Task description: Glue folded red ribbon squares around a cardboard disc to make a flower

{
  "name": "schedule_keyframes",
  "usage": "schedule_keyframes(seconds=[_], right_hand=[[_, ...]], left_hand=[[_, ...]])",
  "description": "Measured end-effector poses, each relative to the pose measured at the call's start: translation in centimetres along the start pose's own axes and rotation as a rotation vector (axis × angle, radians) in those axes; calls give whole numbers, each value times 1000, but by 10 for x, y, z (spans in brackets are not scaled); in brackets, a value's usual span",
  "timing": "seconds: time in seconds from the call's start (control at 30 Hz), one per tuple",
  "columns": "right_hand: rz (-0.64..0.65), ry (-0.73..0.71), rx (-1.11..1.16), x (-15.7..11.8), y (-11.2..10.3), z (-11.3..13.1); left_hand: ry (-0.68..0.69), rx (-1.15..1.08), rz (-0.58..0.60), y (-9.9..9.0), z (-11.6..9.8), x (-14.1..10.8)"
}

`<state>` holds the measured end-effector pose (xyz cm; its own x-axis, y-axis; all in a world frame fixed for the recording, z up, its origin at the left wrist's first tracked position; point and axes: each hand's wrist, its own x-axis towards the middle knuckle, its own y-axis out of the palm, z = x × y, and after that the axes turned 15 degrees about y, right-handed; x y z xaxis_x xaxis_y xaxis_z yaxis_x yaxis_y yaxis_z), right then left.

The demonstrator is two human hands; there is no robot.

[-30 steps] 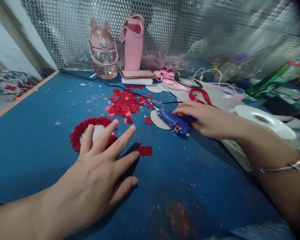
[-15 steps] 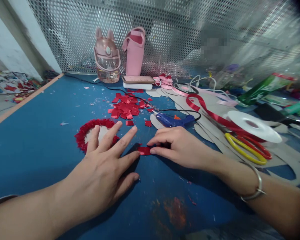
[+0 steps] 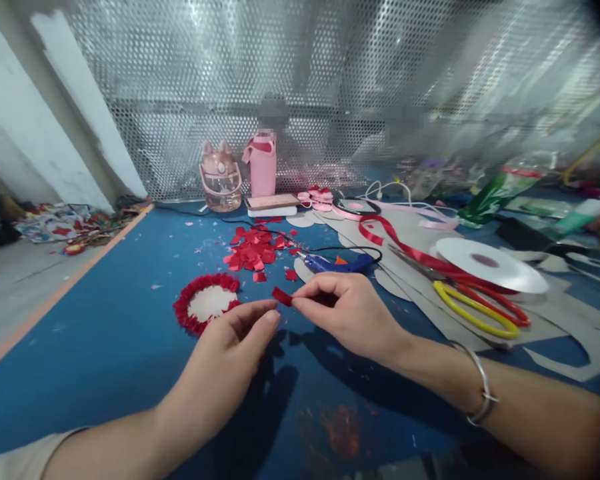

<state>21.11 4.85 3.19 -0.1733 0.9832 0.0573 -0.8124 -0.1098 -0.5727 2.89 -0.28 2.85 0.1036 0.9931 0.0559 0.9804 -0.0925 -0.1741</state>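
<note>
A small piece of red satin ribbon (image 3: 282, 297) is pinched between the thumb and forefinger of my right hand (image 3: 353, 307), lifted a little off the table. Just left of it, my left hand (image 3: 233, 350) has its thumb and fingertips drawn together. Nothing shows between them, and they are close to the ribbon piece's lower left end. Behind my left hand lies a pale disc (image 3: 211, 303) edged with a ruffle of red ribbon (image 3: 184, 310); its lower right part is hidden by the hand. A pile of cut red ribbon pieces (image 3: 253, 248) is farther back.
A blue glue gun (image 3: 337, 263) with a cord lies behind my right hand. To the right are yellow-and-red scissors (image 3: 475, 310), a white ribbon spool (image 3: 493, 267) and grey card sheets (image 3: 405, 280). Two pink bottles (image 3: 222, 183) and a phone (image 3: 273, 201) stand or lie by the mesh panel.
My right hand has raised the ribbon piece from the table. My left hand, spread flat before, has turned and drawn its fingers together. The view has tilted up.
</note>
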Motion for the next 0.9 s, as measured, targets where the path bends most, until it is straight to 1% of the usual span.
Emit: schedule_keyframes(seconds=[0.07,0.17,0.27,0.37,0.47,0.63,0.7,0.77,0.9], right_hand=[[5,7,36,-3,1,1],[14,-2,46,-5,3,0],[26,-40,25,-8,4,0],[28,-121,-12,-11,2,0],[22,-274,-30,-12,-3,-1],[-114,-688,-202,-5,-6,-12],[-156,-813,-243,-2,-4,-16],[-197,-875,-269,0,-2,-17],[-238,-927,-302,-1,-1,-14]], left_hand=[[-42,-92,-38,7,-1,4],[-24,-152,-89,10,1,11],[-19,-192,-91,8,3,15],[-33,-311,-73,6,5,16],[-72,-453,-46,4,6,16],[-161,-579,1,2,7,14],[-190,-610,22,2,7,13],[-208,-631,36,1,8,13],[-212,-638,56,1,9,11]])
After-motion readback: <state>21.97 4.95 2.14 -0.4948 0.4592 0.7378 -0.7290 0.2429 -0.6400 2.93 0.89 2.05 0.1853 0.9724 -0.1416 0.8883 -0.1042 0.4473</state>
